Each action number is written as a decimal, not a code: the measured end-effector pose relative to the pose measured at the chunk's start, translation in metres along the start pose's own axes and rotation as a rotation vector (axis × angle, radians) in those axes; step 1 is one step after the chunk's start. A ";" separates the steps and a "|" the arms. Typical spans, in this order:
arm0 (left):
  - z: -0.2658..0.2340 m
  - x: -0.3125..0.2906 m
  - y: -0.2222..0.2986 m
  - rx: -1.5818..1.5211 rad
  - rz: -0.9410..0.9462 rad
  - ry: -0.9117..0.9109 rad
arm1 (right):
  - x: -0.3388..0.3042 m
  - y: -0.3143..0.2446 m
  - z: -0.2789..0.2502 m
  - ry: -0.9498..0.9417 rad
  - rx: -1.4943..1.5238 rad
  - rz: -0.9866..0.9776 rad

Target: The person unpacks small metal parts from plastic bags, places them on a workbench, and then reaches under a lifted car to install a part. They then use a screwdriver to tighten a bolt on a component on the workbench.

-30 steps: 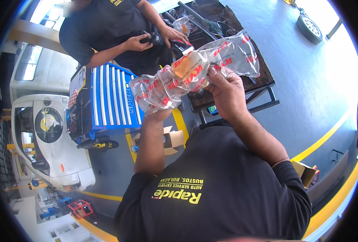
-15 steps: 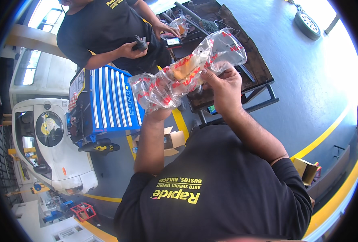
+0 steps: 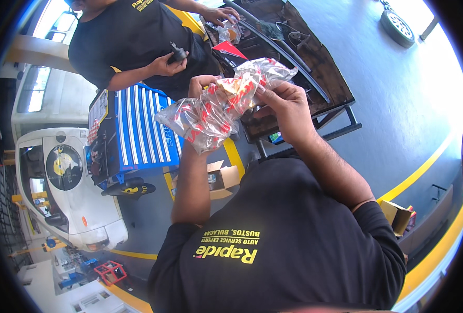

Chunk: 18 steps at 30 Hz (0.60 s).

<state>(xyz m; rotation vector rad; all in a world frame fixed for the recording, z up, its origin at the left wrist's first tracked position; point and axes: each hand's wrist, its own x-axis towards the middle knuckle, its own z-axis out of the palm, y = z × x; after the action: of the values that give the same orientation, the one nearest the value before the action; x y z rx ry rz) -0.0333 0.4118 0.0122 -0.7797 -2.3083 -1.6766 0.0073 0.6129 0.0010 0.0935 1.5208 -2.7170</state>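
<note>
Up in front of my chest is a crumpled clear plastic bag (image 3: 210, 117) with red print. Something tan shows through its middle, but its kind is unclear. My left hand (image 3: 202, 85) grips the bag from behind, its curled fingers showing past the far edge while folds of plastic cover the palm. On the other side, my right hand (image 3: 292, 109) pinches the bag's right part between thumb and fingers.
Beyond the bag stands a dark, worn workbench (image 3: 330, 86) with metal bars and a red flat item (image 3: 229, 50). A co-worker (image 3: 132, 41) at the far left holds a black part (image 3: 177, 53). Left are a blue tool cabinet (image 3: 145, 128) and a white van (image 3: 75, 193); an open carton (image 3: 223, 180) sits below.
The bag has been bunched up and turned, its right end sinking lower. My left fingers now show beyond it. The co-worker's hand has left a dark flat item, and a red surface shows there.
</note>
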 end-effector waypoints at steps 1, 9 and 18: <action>0.000 0.001 -0.001 0.082 0.067 0.015 | 0.000 0.000 0.000 0.002 -0.032 0.004; 0.003 -0.005 0.003 -0.493 -0.161 0.059 | 0.005 0.000 -0.004 0.055 0.005 -0.049; 0.003 -0.027 -0.001 -0.395 -0.078 -0.076 | -0.004 0.001 -0.004 0.006 0.021 -0.152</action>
<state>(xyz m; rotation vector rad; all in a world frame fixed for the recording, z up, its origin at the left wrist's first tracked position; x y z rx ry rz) -0.0105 0.4066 -0.0014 -0.8440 -2.1028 -2.2126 0.0119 0.6162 -0.0018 -0.0149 1.5626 -2.8508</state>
